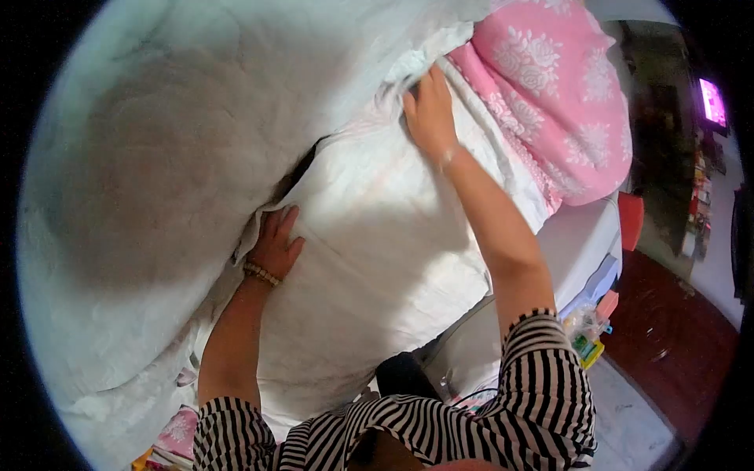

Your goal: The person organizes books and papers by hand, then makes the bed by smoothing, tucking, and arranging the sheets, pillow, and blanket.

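Note:
A big white quilt [377, 235] lies folded over in front of me, its upper layer [173, 157] bulging on the left. A dark gap runs between the two layers. My left hand [273, 247], with a beaded bracelet at the wrist, rests on the lower layer beside the gap. Its fingers are stretched towards the fold's edge, and the thumb stands apart. Farther up, my right hand [430, 114] is at the bunched edge of the white quilt, its fingers closed on the cloth. The fingertips are slightly blurred and partly hidden in the folds.
Pink floral bedding [558, 102] is heaped at the upper right, against the white quilt. Below it are a red object [631, 220] and a plastic bag [585, 326] with coloured packets. A dark red surface [660, 337] and a lit screen [712, 102] are at the right.

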`<state>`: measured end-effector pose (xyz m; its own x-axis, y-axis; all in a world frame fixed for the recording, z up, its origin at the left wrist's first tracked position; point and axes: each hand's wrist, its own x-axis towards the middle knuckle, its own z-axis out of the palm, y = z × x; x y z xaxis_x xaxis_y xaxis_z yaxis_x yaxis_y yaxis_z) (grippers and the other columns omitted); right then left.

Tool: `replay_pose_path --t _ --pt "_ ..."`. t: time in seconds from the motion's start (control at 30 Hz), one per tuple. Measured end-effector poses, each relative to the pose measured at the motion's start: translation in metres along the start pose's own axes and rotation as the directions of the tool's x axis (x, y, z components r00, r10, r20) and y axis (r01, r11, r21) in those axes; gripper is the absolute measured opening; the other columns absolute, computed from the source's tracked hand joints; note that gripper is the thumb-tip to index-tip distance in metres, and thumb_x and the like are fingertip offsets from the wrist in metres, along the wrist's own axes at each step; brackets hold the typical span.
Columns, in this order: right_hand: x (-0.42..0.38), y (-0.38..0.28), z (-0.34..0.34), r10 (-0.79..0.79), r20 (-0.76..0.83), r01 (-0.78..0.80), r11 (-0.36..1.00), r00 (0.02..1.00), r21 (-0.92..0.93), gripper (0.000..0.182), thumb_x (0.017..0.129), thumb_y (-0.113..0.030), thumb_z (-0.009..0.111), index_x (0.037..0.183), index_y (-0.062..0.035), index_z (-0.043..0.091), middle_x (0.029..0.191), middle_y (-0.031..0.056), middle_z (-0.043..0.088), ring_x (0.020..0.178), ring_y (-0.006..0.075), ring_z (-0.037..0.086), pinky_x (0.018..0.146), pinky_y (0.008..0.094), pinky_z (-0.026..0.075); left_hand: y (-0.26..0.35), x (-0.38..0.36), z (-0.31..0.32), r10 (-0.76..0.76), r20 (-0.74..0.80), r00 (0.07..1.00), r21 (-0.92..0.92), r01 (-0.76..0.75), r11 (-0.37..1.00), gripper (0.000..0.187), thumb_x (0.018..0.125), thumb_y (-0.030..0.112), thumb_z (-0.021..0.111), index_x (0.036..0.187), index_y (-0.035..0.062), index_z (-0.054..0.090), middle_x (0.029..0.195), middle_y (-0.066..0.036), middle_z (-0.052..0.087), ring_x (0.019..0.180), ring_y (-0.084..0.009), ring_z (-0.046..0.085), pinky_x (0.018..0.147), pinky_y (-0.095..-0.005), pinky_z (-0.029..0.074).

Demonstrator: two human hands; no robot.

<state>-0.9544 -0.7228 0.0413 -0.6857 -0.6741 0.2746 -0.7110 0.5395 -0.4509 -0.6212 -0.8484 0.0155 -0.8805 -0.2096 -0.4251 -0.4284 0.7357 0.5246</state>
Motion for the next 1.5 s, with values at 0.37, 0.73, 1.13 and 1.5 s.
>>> replay_pose_path --t 0.37,0.73,1.13,1.5 --pt "0.061 0.03 0.049 -0.181 0.093 0.202 0.917 0.979 -0.344 0.046 0.081 -0.031 0.041 0.122 -0.0104 0.046 0.128 0.0121 0.043 0.121 0.0301 0.035 0.101 0.0416 0.024 0.002 0.002 -0.002 0.01 -0.043 0.999 -0.074 -0.013 0.997 0.061 0.076 0.024 0.056 0.131 0.0113 0.032 0.138 -0.014 0.025 0.126 -0.0324 0.026 0.104 -0.0419 0.023" --pt "0.072 0.007 0.064 -0.017 0.256 0.106 0.934 0.967 -0.341 0.05 0.077 -0.028 0.051 0.119 -0.0014 0.045 0.125 0.0188 0.042 0.12 0.0329 0.034 0.1 0.0434 0.023 0.001 0.003 0.007 -0.056 0.021 0.998 0.01 0.056 0.998 0.066 0.074 0.021 0.057 0.132 0.0081 0.029 0.129 -0.022 0.039 0.122 -0.0352 0.032 0.103 -0.042 0.023" --pt "-0.022 0.093 -0.046 0.322 0.06 -0.261 0.85 0.945 -0.459 0.049 0.08 -0.036 0.048 0.109 0.0035 0.049 0.104 0.024 0.051 0.097 0.0406 0.047 0.086 0.0442 0.037 -0.004 0.0 0.014 -0.031 -0.011 0.999 -0.202 0.028 0.979 0.062 0.077 0.019 0.054 0.132 0.0072 0.028 0.132 -0.02 0.034 0.123 -0.0341 0.032 0.104 -0.0383 0.022" --pt "-0.033 -0.113 0.072 -0.221 0.509 0.377 0.899 0.832 -0.225 0.041 0.079 -0.029 0.054 0.111 -0.0035 0.053 0.113 0.0146 0.051 0.108 0.0312 0.044 0.099 0.0445 0.023 -0.002 0.003 0.011 0.115 -0.211 0.971 0.068 -0.103 0.992 0.06 0.079 0.024 0.054 0.132 0.0111 0.028 0.133 -0.017 0.035 0.123 -0.0324 0.031 0.104 -0.0401 0.022"
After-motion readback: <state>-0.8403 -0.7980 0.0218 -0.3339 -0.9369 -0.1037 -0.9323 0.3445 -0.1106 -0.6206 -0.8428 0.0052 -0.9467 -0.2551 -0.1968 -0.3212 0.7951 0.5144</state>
